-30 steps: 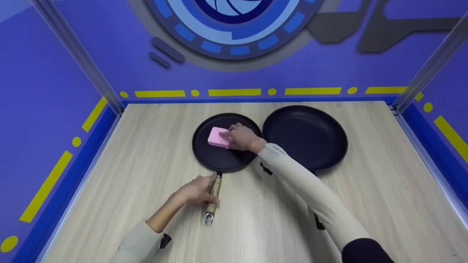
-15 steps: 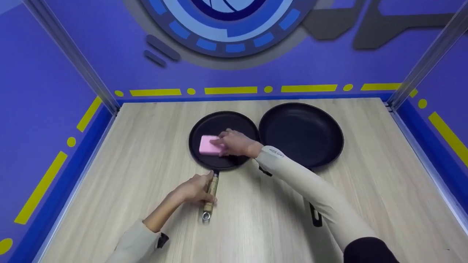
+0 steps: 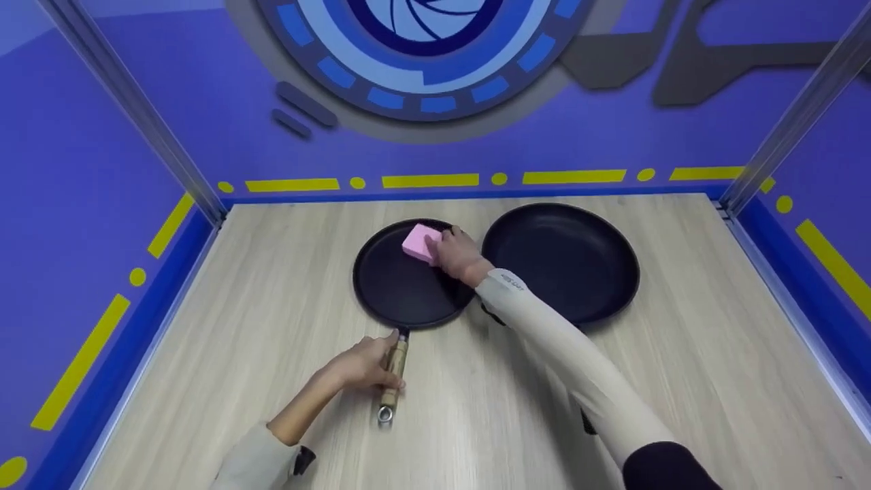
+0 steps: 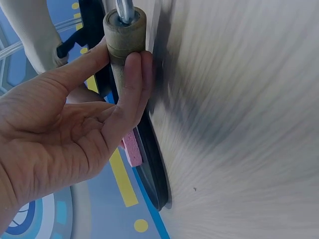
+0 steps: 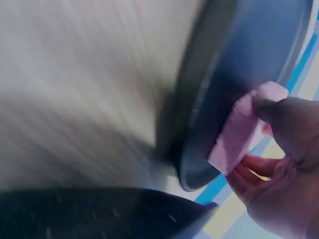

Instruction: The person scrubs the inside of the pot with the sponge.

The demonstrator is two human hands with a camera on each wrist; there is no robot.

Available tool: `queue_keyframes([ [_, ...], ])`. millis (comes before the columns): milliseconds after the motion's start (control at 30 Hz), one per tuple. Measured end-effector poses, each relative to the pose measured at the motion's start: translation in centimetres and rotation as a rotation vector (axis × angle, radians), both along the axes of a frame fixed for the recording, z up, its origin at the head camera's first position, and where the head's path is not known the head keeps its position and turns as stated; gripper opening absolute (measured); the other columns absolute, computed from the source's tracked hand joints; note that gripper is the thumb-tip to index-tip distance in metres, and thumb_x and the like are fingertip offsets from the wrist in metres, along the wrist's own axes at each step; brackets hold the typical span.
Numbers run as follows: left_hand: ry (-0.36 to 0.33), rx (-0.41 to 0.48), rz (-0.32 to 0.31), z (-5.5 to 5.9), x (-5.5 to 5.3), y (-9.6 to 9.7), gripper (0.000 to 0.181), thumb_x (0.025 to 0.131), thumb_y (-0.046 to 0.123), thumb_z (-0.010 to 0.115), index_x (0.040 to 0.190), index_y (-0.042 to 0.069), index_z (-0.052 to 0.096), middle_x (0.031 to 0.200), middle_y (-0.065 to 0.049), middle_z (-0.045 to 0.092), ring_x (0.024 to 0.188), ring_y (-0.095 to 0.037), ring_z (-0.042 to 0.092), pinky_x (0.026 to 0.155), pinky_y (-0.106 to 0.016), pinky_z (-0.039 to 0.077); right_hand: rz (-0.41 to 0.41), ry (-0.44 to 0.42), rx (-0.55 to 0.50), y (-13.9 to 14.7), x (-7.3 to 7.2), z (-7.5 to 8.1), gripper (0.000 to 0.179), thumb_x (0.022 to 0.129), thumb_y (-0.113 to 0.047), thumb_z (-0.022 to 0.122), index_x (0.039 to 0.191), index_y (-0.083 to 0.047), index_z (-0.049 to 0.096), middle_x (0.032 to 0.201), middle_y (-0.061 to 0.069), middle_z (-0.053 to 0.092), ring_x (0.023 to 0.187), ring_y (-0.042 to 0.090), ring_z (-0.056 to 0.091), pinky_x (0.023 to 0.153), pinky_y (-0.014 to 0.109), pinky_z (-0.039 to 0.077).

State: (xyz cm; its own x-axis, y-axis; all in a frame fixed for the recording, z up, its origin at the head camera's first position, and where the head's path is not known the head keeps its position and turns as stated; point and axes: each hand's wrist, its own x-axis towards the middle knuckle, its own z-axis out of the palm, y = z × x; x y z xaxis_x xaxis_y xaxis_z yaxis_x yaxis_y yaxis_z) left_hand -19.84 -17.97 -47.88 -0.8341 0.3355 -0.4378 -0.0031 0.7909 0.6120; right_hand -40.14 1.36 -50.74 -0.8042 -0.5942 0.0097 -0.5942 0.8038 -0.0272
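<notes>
A pink sponge [image 3: 420,243] lies against the inside of a flat black frying pan [image 3: 401,292], toward its far right rim. My right hand [image 3: 459,255] grips the sponge between thumb and fingers, as the right wrist view also shows with the sponge [image 5: 237,132] on the pan's dark surface. With my left hand [image 3: 364,364] I hold the pan's wooden handle [image 3: 397,367], which points toward me and ends in a metal ring. In the left wrist view, thumb and fingertips pinch that handle [image 4: 125,37] from both sides.
Right of the pan stands a larger, deeper black frying pan [image 3: 561,265], nearly rim to rim with it. Its black handle [image 3: 588,422] is mostly hidden under my right sleeve [image 3: 578,361]. Blue-purple panels [image 3: 435,156] enclose the back and sides of the wooden table [image 3: 272,272].
My right hand has moved the sponge first toward the pan's near left, then up to its far right side. The left hand keeps its hold on the handle.
</notes>
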Motion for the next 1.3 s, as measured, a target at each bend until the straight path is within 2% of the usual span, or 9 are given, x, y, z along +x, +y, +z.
queue_keyframes([
  [233,0.029,-0.008,-0.007,-0.3,-0.1,0.0,0.097,0.083,0.016,0.086,0.157,-0.007,0.027,0.118,-0.025,0.066,0.082,-0.021,0.053,0.079,-0.037,0.045,0.36,-0.008,-0.078,1.1,5.1,0.5,0.047,0.093,-0.036,0.074,0.136,-0.017,0.067,0.122,0.02,0.071,0.109,0.037,0.063,0.093,0.047,0.056],
  [367,0.044,-0.026,-0.008,-0.1,-0.1,-0.1,0.097,0.081,0.017,0.087,0.156,-0.007,0.03,0.118,-0.027,0.065,0.089,-0.024,0.054,0.085,-0.043,0.049,0.479,0.068,-0.033,1.2,7.5,0.6,0.044,0.096,-0.029,0.071,0.138,-0.017,0.064,0.121,0.017,0.071,0.106,0.033,0.064,0.091,0.043,0.057],
  [467,0.049,-0.021,-0.008,-0.1,-0.1,0.0,0.098,0.08,0.017,0.088,0.155,-0.009,0.03,0.108,-0.02,0.066,0.085,-0.022,0.054,0.085,-0.041,0.049,0.472,0.077,-0.008,1.2,7.9,0.8,0.042,0.097,-0.025,0.07,0.137,-0.019,0.064,0.121,0.015,0.071,0.107,0.033,0.064,0.091,0.043,0.057],
  [600,0.05,0.001,-0.022,-0.2,0.0,0.0,0.099,0.081,0.016,0.087,0.155,-0.01,0.027,0.091,-0.01,0.064,0.072,-0.017,0.05,0.074,-0.034,0.046,0.393,-0.038,-0.019,1.0,6.2,0.9,0.042,0.097,-0.027,0.071,0.137,-0.018,0.065,0.126,0.018,0.069,0.112,0.036,0.062,0.094,0.046,0.056],
  [667,0.047,0.0,-0.031,-0.2,0.0,-0.1,0.099,0.082,0.017,0.086,0.156,-0.01,0.026,0.088,-0.008,0.062,0.069,-0.016,0.046,0.069,-0.031,0.042,0.295,-0.034,-0.004,0.9,4.7,0.8,0.04,0.098,-0.025,0.068,0.137,-0.014,0.063,0.126,0.02,0.067,0.114,0.038,0.061,0.095,0.047,0.056],
  [800,0.022,-0.001,-0.041,-0.3,0.1,0.0,0.099,0.084,0.017,0.084,0.157,-0.01,0.022,0.081,-0.005,0.061,0.064,-0.015,0.043,0.062,-0.028,0.036,0.018,0.033,0.093,0.6,1.8,0.2,0.039,0.104,-0.013,0.052,0.143,-0.009,0.053,0.126,0.024,0.063,0.117,0.039,0.059,0.095,0.047,0.056],
  [900,0.007,0.012,-0.04,-0.3,0.5,0.0,0.099,0.085,0.016,0.083,0.157,-0.011,0.021,0.081,-0.005,0.064,0.063,-0.014,0.046,0.061,-0.027,0.037,-0.085,0.02,0.138,0.4,0.8,0.0,0.042,0.106,-0.01,0.046,0.149,-0.009,0.047,0.129,0.026,0.061,0.121,0.04,0.057,0.099,0.047,0.054],
  [1133,0.005,0.014,-0.024,-0.2,0.6,0.0,0.099,0.084,0.016,0.085,0.156,-0.011,0.023,0.081,-0.006,0.062,0.064,-0.014,0.047,0.062,-0.028,0.038,0.023,-0.011,0.203,1.4,1.1,0.3,0.045,0.106,-0.016,0.05,0.15,-0.011,0.045,0.13,0.025,0.061,0.122,0.041,0.056,0.103,0.049,0.052],
  [1300,0.021,0.004,-0.03,0.0,0.0,0.0,0.098,0.084,0.017,0.084,0.157,-0.01,0.024,0.079,-0.003,0.057,0.062,-0.014,0.044,0.06,-0.028,0.035,0.2,0.001,0.1,2.3,2.6,1.5,0.039,0.1,-0.022,0.062,0.137,-0.012,0.06,0.119,0.024,0.067,0.11,0.041,0.061,0.095,0.05,0.054],
])
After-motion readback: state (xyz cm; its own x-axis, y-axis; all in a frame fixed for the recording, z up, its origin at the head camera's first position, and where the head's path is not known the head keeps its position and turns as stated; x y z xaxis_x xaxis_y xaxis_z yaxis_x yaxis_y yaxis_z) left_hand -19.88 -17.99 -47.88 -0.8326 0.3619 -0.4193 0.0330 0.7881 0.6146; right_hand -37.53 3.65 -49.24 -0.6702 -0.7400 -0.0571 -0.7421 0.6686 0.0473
